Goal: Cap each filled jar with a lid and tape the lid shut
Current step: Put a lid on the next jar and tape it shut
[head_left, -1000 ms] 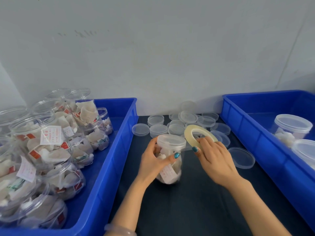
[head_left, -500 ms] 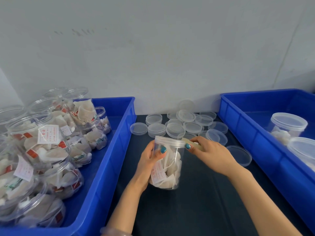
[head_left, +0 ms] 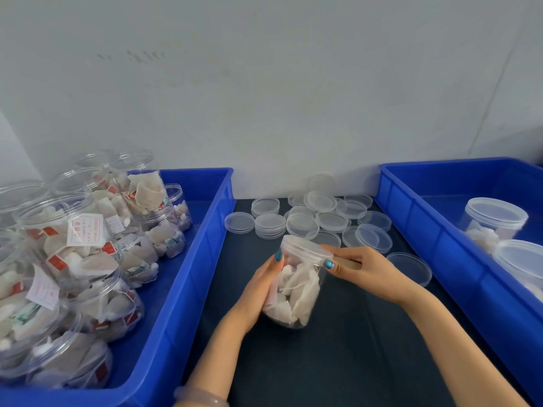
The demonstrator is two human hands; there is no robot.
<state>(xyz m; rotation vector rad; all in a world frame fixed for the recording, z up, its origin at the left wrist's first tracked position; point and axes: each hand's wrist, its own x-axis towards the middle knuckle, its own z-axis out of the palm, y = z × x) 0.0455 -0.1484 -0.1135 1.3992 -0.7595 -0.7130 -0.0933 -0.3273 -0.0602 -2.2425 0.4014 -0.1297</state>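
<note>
The left hand (head_left: 258, 292) wraps snugly round the side of the filled jar (head_left: 296, 295). The right hand (head_left: 370, 274) pinches a tape roll (head_left: 348, 263) against the jar's lid (head_left: 305, 249), thumb on the rim. The jar, tilted and stuffed with white sachets, sits mid-table (head_left: 338, 348) between two blue bins. The left bin (head_left: 205, 259) is heaped with filled jars; the right bin (head_left: 426, 245) holds lidded ones. Loose lids (head_left: 323, 218) crowd the table's back edge.

Left hand (head_left: 258, 292) grips the tilted jar (head_left: 298, 295); right hand (head_left: 371, 273) holds what may be tape (head_left: 349, 263) at its lid (head_left: 305, 249).
</note>
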